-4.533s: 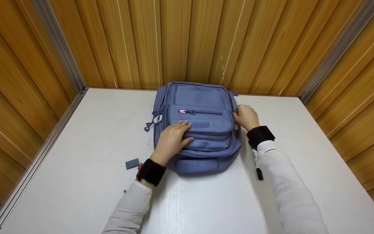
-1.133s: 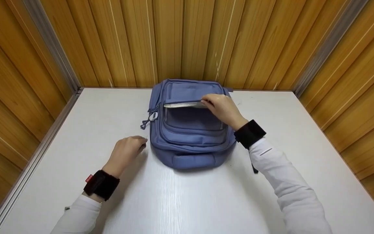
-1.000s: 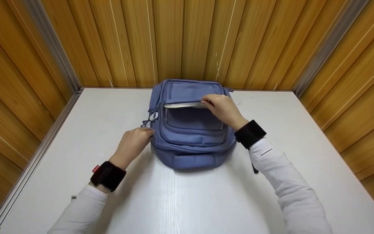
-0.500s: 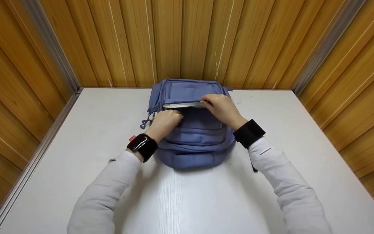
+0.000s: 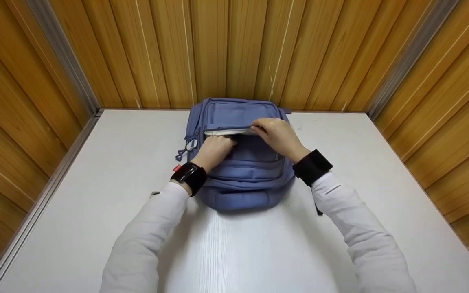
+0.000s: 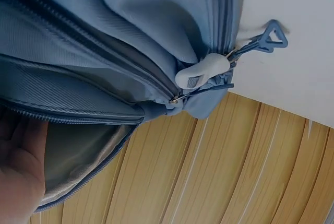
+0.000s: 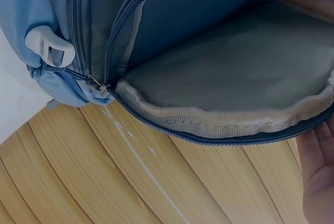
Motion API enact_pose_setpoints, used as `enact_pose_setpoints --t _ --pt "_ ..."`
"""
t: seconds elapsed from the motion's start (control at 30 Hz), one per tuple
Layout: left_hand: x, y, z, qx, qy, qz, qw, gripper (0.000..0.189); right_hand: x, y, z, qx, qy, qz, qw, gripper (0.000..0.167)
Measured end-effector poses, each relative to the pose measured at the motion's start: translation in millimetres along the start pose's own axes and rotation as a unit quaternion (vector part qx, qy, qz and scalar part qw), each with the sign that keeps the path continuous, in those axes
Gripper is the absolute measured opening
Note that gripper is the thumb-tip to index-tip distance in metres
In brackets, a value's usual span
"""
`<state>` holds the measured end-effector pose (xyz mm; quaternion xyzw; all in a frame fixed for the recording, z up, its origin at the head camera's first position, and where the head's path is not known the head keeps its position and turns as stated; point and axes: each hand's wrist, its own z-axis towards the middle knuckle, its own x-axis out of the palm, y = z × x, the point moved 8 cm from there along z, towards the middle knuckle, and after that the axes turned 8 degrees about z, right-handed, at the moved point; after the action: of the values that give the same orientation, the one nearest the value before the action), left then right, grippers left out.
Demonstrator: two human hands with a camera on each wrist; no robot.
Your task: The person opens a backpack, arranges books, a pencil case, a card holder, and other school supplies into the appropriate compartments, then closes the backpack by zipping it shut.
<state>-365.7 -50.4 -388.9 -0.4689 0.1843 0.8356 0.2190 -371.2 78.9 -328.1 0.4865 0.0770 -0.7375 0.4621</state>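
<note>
A blue backpack (image 5: pixel 242 199) lies on the white table with its front pocket unzipped. My right hand (image 5: pixel 279 138) pinches the upper edge of that pocket and holds it up, so the pale lining (image 7: pixel 209 114) shows in the right wrist view. My left hand (image 5: pixel 214 150) reaches into the opening from the left. In the left wrist view the same hand (image 6: pixel 21 177) goes in under the zipper edge. Its fingertips are hidden in the pocket, and whether they hold anything does not show.
A white strap clip (image 5: pixel 191 145) with a triangular blue pull hangs at the bag's left side. The black end of a marker (image 5: pixel 319 209) shows beside my right sleeve. Wood-patterned panels (image 5: pixel 234 53) stand behind the table.
My right hand has gone from the bag's right side to the raised pocket edge. My left hand has moved from the table into the pocket. The small grey-blue block is no longer visible.
</note>
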Motion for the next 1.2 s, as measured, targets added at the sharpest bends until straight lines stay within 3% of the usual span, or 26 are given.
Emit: enact_pose_setpoints --t 0.33,0.6,0.77,1.03,1.1,1.2 --pt "2.5 -2.8 -3.4 0.003 0.018 0.002 0.9998 0.018 2 -1 -1.5 0.003 0.003 0.004 1.0000 0.020" --pt "-13.1 -19.4 -13.1 0.047 0.012 0.016 0.9987 0.015 3 -1 -5.8 0.008 0.009 0.001 0.9999 0.020" --pt "-33.0 -20.1 -15.7 0.049 -0.032 -0.008 0.9982 0.022 4 -1 -7.9 0.004 0.009 -0.002 0.9999 0.019" --pt "-73.9 -7.1 -13.2 0.038 -0.166 -0.028 0.9850 0.016 5 1 -9.8 -0.001 0.008 0.003 1.0000 0.018" --pt "-75.9 -0.7 -12.2 0.027 -0.170 -0.034 0.9846 0.014 6 0 -10.1 0.000 0.009 0.003 1.0000 0.018" --pt "-68.6 8.8 -11.5 0.000 -0.130 -0.047 0.9904 0.017 8 0 -11.1 0.000 0.009 0.003 1.0000 0.018"
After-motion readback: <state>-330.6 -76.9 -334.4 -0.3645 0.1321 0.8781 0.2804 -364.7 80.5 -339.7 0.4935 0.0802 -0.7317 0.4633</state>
